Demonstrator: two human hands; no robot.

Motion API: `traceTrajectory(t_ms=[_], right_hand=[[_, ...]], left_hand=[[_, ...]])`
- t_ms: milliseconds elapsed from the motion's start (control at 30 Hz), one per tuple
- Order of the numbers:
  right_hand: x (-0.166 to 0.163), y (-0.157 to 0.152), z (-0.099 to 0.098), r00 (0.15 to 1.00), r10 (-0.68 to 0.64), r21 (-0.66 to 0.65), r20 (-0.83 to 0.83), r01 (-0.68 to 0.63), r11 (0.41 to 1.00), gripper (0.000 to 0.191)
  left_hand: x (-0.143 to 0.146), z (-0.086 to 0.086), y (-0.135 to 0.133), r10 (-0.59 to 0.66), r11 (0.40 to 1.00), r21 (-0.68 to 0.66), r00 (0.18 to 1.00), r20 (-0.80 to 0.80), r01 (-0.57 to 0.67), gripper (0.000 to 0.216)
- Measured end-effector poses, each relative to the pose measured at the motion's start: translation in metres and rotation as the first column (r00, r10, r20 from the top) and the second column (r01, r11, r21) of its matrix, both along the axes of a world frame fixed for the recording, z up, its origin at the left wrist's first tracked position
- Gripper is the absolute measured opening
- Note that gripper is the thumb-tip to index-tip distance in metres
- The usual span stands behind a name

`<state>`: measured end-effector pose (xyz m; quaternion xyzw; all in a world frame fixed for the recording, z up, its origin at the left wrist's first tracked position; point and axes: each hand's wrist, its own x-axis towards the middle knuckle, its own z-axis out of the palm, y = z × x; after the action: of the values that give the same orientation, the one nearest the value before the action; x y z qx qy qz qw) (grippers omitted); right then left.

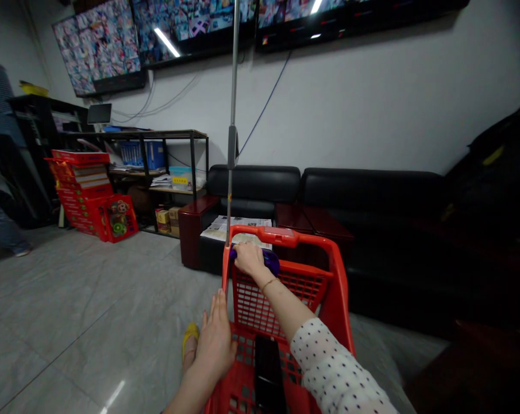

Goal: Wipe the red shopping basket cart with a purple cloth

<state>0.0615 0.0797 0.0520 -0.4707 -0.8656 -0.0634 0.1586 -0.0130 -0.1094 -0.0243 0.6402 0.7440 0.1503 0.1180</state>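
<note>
A red plastic shopping cart [337,287] stands right in front of me. My right hand [247,257] is closed round a purple object [270,260] at the cart's far rim, beside a tall metal pole [232,115] that rises from the cart. My left hand [214,339] rests flat on the cart's near left edge, fingers stretched out together, holding nothing. A black flat object [267,374] lies inside the basket. A foot in a yellow shoe [189,336] shows on the floor just left of the cart.
A black sofa [372,195] runs along the wall behind the cart, with newspapers [238,225] on it and a dark red side table [195,227]. Red boxes [91,192] and a metal shelf [156,167] stand at left. Another person's leg [1,224] is at far left. Grey tiled floor [91,299].
</note>
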Motion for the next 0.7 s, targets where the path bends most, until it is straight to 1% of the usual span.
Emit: traceTrajectory(t_ms=[100, 200, 300, 333, 367, 400, 467, 533, 567, 633, 700], right_hand=[[-0.004, 0.007, 0.005, 0.995, -0.091, -0.100, -0.042, 0.086, 0.991, 0.032], [-0.009, 0.012, 0.007, 0.974, -0.201, -0.179, -0.103, 0.181, 0.967, 0.031], [-0.006, 0.016, 0.009, 0.927, -0.308, -0.231, -0.216, 0.257, 0.938, 0.031], [-0.001, 0.017, 0.009, 0.908, -0.321, -0.247, -0.268, 0.257, 0.934, 0.034], [0.006, 0.018, 0.009, 0.896, -0.308, -0.260, -0.320, 0.229, 0.938, 0.037], [0.013, 0.018, 0.009, 0.891, -0.268, -0.263, -0.365, 0.178, 0.948, 0.039], [0.025, 0.016, 0.009, 0.917, -0.124, -0.230, -0.379, 0.036, 0.973, 0.040], [0.028, 0.011, 0.006, 0.964, 0.021, -0.160, -0.264, -0.065, 0.985, 0.039], [0.026, 0.008, 0.003, 0.982, 0.057, -0.119, -0.179, -0.079, 0.990, 0.038], [0.016, 0.001, -0.001, 0.998, 0.059, -0.041, -0.032, -0.060, 0.997, 0.036], [0.005, -0.004, -0.005, 0.999, 0.020, 0.012, 0.028, -0.020, 1.000, 0.032]], left_hand=[[-0.001, -0.002, 0.000, -0.001, 1.000, 0.002, 1.000, 0.009, 0.001, 0.101], [-0.001, -0.004, 0.000, -0.004, 1.000, 0.017, 1.000, -0.004, 0.004, 0.102], [-0.001, -0.002, -0.002, 0.007, 1.000, 0.001, 0.999, -0.031, -0.007, 0.101], [-0.001, -0.001, -0.002, 0.013, 1.000, -0.010, 0.999, -0.037, -0.013, 0.101], [-0.001, 0.000, -0.002, 0.014, 1.000, -0.020, 0.999, -0.039, -0.015, 0.101], [-0.001, 0.001, -0.002, 0.012, 1.000, -0.028, 0.999, -0.039, -0.013, 0.100], [-0.001, 0.002, -0.002, 0.001, 0.999, -0.035, 0.999, -0.034, -0.002, 0.099], [-0.001, 0.002, -0.001, -0.005, 1.000, -0.031, 1.000, -0.026, 0.004, 0.100], [-0.001, 0.002, -0.001, -0.005, 1.000, -0.027, 1.000, -0.022, 0.004, 0.101], [-0.001, 0.001, 0.000, -0.004, 1.000, -0.019, 1.000, -0.016, 0.003, 0.101], [-0.001, 0.000, 0.001, -0.007, 1.000, -0.017, 1.000, -0.008, 0.006, 0.100]])
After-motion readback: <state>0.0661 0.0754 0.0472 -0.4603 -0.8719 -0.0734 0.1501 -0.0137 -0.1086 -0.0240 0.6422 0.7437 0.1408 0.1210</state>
